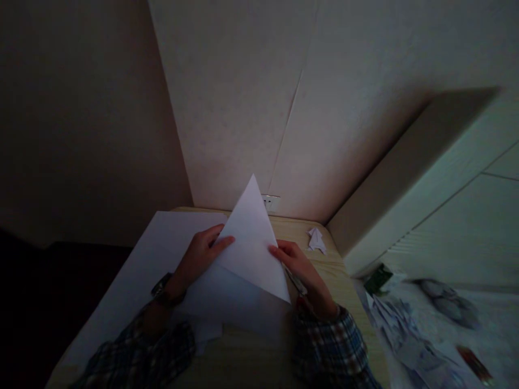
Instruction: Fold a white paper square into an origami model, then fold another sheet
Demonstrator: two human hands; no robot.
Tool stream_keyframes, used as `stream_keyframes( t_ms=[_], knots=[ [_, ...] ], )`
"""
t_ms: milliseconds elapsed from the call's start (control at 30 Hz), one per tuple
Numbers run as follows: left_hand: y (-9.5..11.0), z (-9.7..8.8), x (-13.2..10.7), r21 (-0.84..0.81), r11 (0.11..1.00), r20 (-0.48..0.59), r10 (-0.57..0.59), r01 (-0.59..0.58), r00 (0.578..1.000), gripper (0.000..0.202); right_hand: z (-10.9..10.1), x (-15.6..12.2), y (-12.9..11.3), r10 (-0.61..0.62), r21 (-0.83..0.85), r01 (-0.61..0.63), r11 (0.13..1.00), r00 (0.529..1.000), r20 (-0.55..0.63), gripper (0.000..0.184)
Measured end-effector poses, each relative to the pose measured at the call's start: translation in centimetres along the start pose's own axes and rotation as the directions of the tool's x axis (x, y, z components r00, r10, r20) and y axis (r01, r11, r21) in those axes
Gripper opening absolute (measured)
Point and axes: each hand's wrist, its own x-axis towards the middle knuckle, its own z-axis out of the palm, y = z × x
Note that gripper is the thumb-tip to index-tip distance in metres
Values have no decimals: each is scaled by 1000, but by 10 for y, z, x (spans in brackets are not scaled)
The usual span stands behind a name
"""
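At the near edge of the pale wooden bench (pixel 243 363), two plaid sleeves are reaching in, and a watch (pixel 161 285) is showing on the left wrist. Just beyond them, the left hand (pixel 200 256) and the right hand (pixel 302 270) are holding a white folded sheet (pixel 251 243) between them, raised off the bench and tilting up toward the wall.

The left grip is pinching the sheet's left edge, with the thumb lying on the front face. The right grip is closing on the right edge with its fingertips. The sheet is showing as a triangle, point uppermost. I judge that one diagonal fold is already lying in it, while a paler flap below the triangle is hanging unfolded.

Under the left forearm, a large white sheet (pixel 146 265) is lying flat on the bench. Farther back, a small crumpled paper (pixel 316 239) is sitting well apart from the hands, and a wall socket (pixel 271 202) is peeking out beside the triangle's tip. To the right, a bed (pixel 446 335) is carrying scattered papers (pixel 397 329) and a green packet (pixel 378 278).

The folded sheet is hiding the fingers behind it. A slim object under the right palm is proving too dim to identify, and the lower frame edge is cutting off both sleeves.
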Motion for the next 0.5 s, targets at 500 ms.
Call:
stream_keyframes(
  t_ms=[500],
  knots=[
    [4, -11, 1, -128, 991, -254, -66, 34, 965, 35, 5, 1, 4, -133, -252, 102, 962, 985, -106, 52]
  ],
)
